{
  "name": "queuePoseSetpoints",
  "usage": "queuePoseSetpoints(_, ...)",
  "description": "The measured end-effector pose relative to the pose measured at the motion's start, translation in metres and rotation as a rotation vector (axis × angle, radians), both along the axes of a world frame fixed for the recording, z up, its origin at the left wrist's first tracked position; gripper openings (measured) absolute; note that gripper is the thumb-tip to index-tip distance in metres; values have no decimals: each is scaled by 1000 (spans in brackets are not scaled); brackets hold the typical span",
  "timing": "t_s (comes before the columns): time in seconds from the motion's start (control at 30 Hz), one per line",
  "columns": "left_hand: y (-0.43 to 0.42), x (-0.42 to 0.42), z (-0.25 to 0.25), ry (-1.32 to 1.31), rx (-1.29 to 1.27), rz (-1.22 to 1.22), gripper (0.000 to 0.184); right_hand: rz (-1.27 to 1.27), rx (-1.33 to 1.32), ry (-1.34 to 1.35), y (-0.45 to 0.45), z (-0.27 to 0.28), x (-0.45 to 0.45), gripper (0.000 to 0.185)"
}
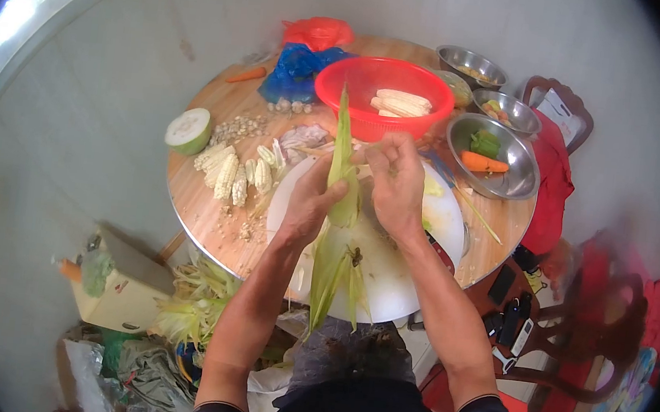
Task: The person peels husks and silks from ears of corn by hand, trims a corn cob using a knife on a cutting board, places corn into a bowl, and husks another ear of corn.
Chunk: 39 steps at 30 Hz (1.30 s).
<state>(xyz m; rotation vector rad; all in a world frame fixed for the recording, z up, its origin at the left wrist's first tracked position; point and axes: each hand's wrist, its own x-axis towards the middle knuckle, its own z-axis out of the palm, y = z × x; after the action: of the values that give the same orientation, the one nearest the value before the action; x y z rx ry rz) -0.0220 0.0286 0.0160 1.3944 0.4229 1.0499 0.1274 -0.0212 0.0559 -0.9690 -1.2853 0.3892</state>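
Note:
In the head view, an ear of corn in its green husk [341, 207] stands upright over a white cutting board [381, 292], husk leaves hanging down below. My left hand [316, 198] is wrapped round its middle, thumb in front. My right hand [396, 177] is just right of the ear, its fingers curled in a pinch; what sits between them is too small to make out. To the left lie several peeled corn cobs [226, 175]. A knife with a dark red handle [439, 252] lies at the board's right edge.
A red basket [341, 103] holding peeled corn is behind my hands. Steel bowls [522, 174] with a carrot and green vegetable stand right. A cut gourd [189, 130], garlic and a blue bag [292, 73] are on the round table; husks [199, 305] lie below.

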Motion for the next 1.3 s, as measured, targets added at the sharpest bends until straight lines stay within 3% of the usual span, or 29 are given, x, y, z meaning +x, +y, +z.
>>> queuePoseSetpoints(0.07, 5, -6, -4, -65, -54, 26, 51, -4, -50, 36, -2, -6, 0, 11)
queuePoseSetpoints(0.13, 14, -17, -12, -189, -141, -6, 51, 193, -238, 142, -20, -18, 0, 10)
queuePoseSetpoints(0.2, 25, -22, -17, -322, -221, -38, 52, 288, -215, 240, -27, -45, 4, 11)
queuePoseSetpoints(0.27, 30, -25, -20, -292, -245, -65, 48, 381, -206, 355, -29, -59, 0, 11)
queuePoseSetpoints(0.37, 31, -21, -11, -202, -213, -23, 46, 261, -130, 293, -26, -46, -11, 11)
queuePoseSetpoints(0.4, 30, -18, -10, -202, -211, -24, 46, 278, -78, 393, -21, -38, -13, 11)
queuePoseSetpoints(0.47, 28, -10, -11, 19, -135, 206, 36, 301, -27, 492, -18, -35, -16, 10)
queuePoseSetpoints(0.53, 27, -8, -12, 91, -72, 296, 38, 481, -171, 747, -17, -40, -18, 15)
queuePoseSetpoints(0.57, 27, -9, -13, 164, -12, 382, 40, 487, -175, 745, -20, -47, -22, 15)
queuePoseSetpoints(0.6, 32, -11, -15, 163, -13, 388, 40, 429, -306, 690, -26, -58, -27, 16)
queuePoseSetpoints(0.67, 51, -19, -18, 347, -28, 696, 41, 308, -501, 532, -51, -76, -38, 16)
queuePoseSetpoints(0.7, 65, -29, -20, 346, -29, 695, 41, 246, -566, 426, -70, -83, -45, 16)
queuePoseSetpoints(0.77, 95, -55, -20, -89, -331, 589, 43, 233, -605, 467, -95, -123, -51, 17)
queuePoseSetpoints(0.83, 104, -64, -13, -172, -353, 553, 42, 221, -652, 527, -99, -133, -47, 20)
queuePoseSetpoints(0.93, 88, -68, 1, -265, -377, 407, 39, 232, -488, 541, -75, -105, -38, 17)
queuePoseSetpoints(1.03, 77, -63, -1, -261, -288, 147, 39, 122, -311, 225, -35, -73, -27, 28)
queuePoseSetpoints(1.1, 67, -61, 5, -229, -257, 107, 37, 100, -282, 149, -8, -57, -27, 37)
queuePoseSetpoints(1.17, 55, -59, 10, -193, -224, 74, 37, -15, -91, -199, 10, -41, -31, 43)
queuePoseSetpoints(1.3, 39, -53, 13, -39, -111, 166, 33, -25, -121, -376, 26, -20, -32, 39)
